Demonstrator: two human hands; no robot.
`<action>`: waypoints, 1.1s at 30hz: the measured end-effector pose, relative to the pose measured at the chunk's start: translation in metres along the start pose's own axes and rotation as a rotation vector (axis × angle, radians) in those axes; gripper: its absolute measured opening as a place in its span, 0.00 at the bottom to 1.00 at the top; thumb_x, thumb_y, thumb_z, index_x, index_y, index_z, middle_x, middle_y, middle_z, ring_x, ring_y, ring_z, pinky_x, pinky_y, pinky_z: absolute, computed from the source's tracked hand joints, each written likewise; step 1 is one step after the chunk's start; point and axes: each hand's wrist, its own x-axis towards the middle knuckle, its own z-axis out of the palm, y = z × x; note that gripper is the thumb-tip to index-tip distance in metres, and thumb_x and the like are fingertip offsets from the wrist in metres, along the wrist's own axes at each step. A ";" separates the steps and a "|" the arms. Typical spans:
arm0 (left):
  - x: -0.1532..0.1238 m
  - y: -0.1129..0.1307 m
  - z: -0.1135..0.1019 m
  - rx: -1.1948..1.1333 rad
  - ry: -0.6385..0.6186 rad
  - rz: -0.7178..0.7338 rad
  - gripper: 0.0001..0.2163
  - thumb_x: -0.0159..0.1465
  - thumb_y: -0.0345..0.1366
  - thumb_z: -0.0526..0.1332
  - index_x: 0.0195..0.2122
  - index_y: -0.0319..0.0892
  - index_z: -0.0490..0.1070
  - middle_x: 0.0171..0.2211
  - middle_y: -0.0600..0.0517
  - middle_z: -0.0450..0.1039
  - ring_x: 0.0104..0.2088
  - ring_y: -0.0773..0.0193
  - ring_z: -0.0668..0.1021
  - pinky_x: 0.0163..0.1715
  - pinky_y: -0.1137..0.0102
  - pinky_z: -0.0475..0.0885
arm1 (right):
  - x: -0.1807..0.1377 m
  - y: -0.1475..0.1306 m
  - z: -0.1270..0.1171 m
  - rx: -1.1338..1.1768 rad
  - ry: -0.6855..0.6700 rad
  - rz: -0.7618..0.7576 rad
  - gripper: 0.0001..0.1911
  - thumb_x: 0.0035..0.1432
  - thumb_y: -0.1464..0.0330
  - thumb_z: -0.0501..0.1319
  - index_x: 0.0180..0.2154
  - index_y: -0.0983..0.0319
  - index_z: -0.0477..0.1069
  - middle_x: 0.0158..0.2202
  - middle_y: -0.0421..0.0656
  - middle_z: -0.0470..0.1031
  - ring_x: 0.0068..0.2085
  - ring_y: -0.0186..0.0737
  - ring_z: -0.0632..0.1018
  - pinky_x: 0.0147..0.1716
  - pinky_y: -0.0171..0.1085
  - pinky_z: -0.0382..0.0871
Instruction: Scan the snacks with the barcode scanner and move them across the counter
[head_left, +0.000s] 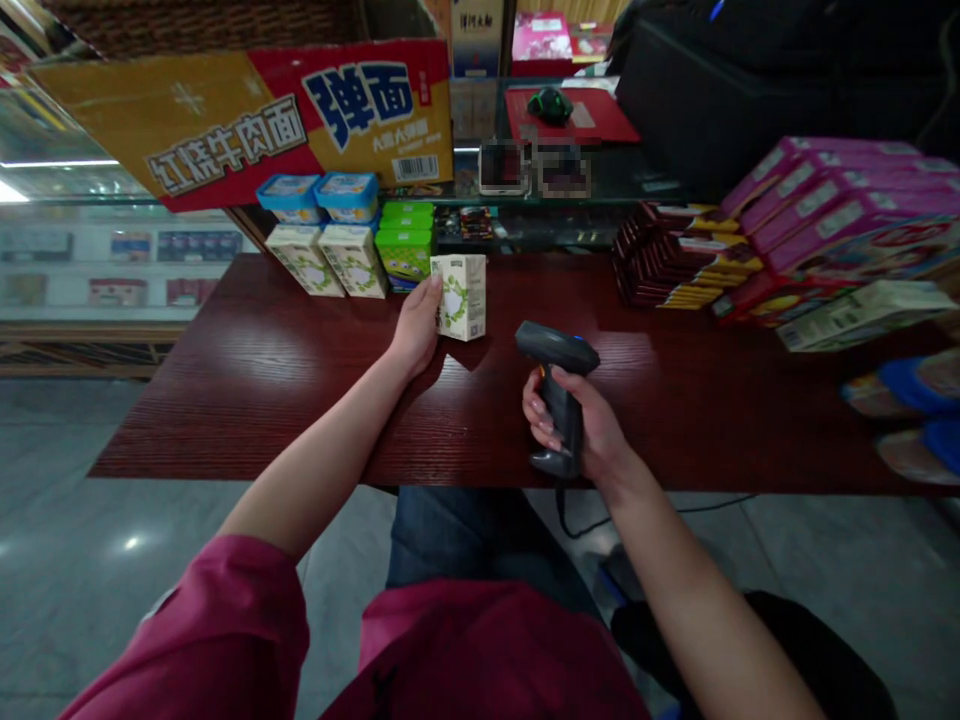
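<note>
My left hand [418,328] is closed around the left side of a small white carton [463,298] with a green leaf print, near the back of the table. In my right hand [581,415] is a dark grey barcode scanner [564,395], gripped by its handle, with its head pointing left toward the carton. A cable runs down from the scanner's base past the table edge. Just left of the held carton stand green boxes [405,250] and two similar white cartons [352,262], with blue-lidded tubs [346,197] behind them.
A big cardboard noodle box [300,120] stands behind the left goods. On the right of the brown table [300,400] are stacked dark red packets [679,260], purple boxes [840,200], a tilted carton [862,315] and blue-lidded jars [922,385]. A mouse [550,105] lies behind on a red mat.
</note>
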 end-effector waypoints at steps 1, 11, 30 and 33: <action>-0.001 0.001 0.001 -0.021 -0.015 -0.031 0.24 0.68 0.59 0.65 0.51 0.44 0.74 0.51 0.46 0.83 0.58 0.48 0.82 0.58 0.53 0.79 | 0.000 0.000 0.000 0.010 -0.001 0.003 0.15 0.57 0.57 0.73 0.34 0.60 0.74 0.24 0.37 0.67 0.21 0.29 0.62 0.12 0.26 0.58; -0.017 0.010 0.002 0.582 0.078 0.427 0.34 0.54 0.60 0.76 0.52 0.46 0.69 0.57 0.43 0.72 0.63 0.44 0.74 0.62 0.51 0.74 | 0.000 0.001 -0.006 0.053 -0.033 0.006 0.14 0.60 0.58 0.70 0.35 0.61 0.73 0.24 0.36 0.68 0.21 0.29 0.65 0.13 0.26 0.61; -0.018 0.026 0.016 0.670 -0.290 0.083 0.40 0.44 0.49 0.83 0.56 0.40 0.74 0.59 0.41 0.74 0.63 0.41 0.75 0.69 0.48 0.66 | -0.007 -0.002 -0.010 0.066 -0.042 -0.044 0.14 0.60 0.59 0.71 0.37 0.63 0.74 0.25 0.34 0.69 0.21 0.28 0.66 0.13 0.25 0.63; -0.021 0.017 0.032 0.531 0.019 0.005 0.33 0.52 0.53 0.79 0.52 0.39 0.73 0.54 0.41 0.78 0.57 0.44 0.80 0.61 0.50 0.74 | -0.006 0.002 -0.005 0.023 -0.046 -0.053 0.15 0.59 0.59 0.72 0.36 0.62 0.74 0.25 0.35 0.70 0.20 0.28 0.66 0.12 0.25 0.63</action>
